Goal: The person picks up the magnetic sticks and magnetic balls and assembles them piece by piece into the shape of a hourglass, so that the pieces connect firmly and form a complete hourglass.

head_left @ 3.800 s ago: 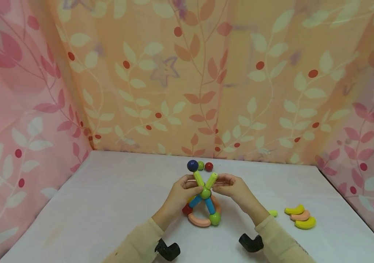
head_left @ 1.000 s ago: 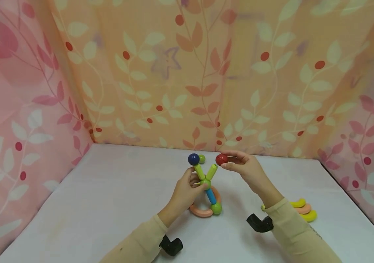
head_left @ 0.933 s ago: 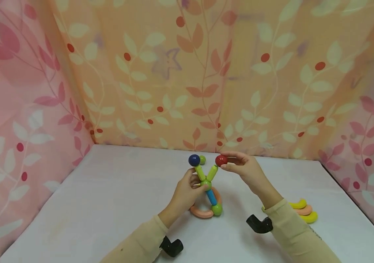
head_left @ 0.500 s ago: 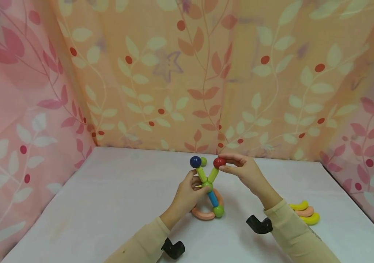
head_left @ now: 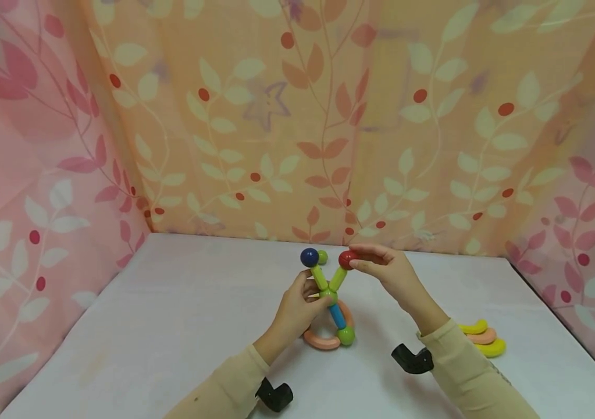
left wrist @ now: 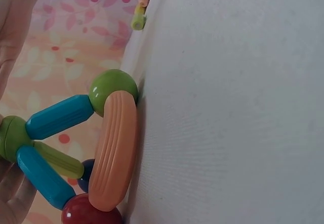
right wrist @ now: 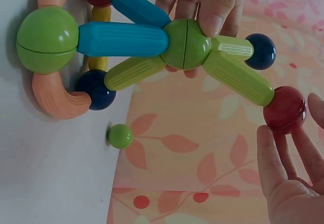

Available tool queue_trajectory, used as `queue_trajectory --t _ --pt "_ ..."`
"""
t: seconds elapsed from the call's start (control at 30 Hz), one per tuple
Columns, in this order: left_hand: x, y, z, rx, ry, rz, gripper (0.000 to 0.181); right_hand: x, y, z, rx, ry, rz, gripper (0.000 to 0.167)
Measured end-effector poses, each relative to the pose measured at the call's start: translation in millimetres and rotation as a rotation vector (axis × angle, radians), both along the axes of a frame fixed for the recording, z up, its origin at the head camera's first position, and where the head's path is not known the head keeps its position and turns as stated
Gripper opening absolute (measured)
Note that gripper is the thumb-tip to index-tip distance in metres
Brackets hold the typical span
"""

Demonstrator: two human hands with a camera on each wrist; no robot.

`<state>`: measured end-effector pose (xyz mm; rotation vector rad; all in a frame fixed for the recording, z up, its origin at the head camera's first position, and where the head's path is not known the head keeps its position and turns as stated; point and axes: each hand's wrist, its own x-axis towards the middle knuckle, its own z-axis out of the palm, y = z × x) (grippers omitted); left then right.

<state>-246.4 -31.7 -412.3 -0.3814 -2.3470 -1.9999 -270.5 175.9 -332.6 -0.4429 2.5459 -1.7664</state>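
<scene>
A structure of balls and rods stands on the table. My left hand (head_left: 297,305) pinches its central green ball (right wrist: 186,44), thumb in front. Blue rods (right wrist: 124,39) run from that ball down to a base of curved orange pieces (left wrist: 115,150), with a green ball (head_left: 346,336) and a red ball (left wrist: 90,211) at its corners. Two light green rods rise from the centre, a dark blue ball (head_left: 309,257) on the left one. My right hand (head_left: 394,279) holds a red ball (right wrist: 284,109) with its fingertips at the end of the right rod (right wrist: 240,78).
A loose green ball (right wrist: 120,136) lies behind the structure. Curved yellow and orange pieces (head_left: 492,348) lie at the right, partly behind the right sleeve. Black fittings (head_left: 412,358) are at both wrists. Patterned cloth (head_left: 255,128) stands behind the table.
My right hand went from the structure to the red ball at the back, lifted it and brought it left onto the right rod's end. My left hand stays at the central ball.
</scene>
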Motion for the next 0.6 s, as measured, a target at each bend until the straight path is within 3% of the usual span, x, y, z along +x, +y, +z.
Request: queue_trajectory --t 0.2,0.4,0.53,0.6 --pt "-0.3 1.4 -2.2 0.008 0.009 0.003 0.061 5.3 12 -1.3 0.026 0.0 -0.055 0.046" --pt "1.6 0.0 -1.8 0.008 0.017 -0.002 0.062 13.1 45 -4.0 0.027 -0.015 -0.095 0.049" --pt "1.4 0.4 -1.2 0.004 0.022 -0.003 0.062 22.9 75 -6.4 0.014 -0.068 -0.115 0.056" --pt "1.4 1.0 -2.1 0.0 0.021 -0.009 0.061 29.9 93 -7.5 0.024 -0.153 -0.148 0.061"
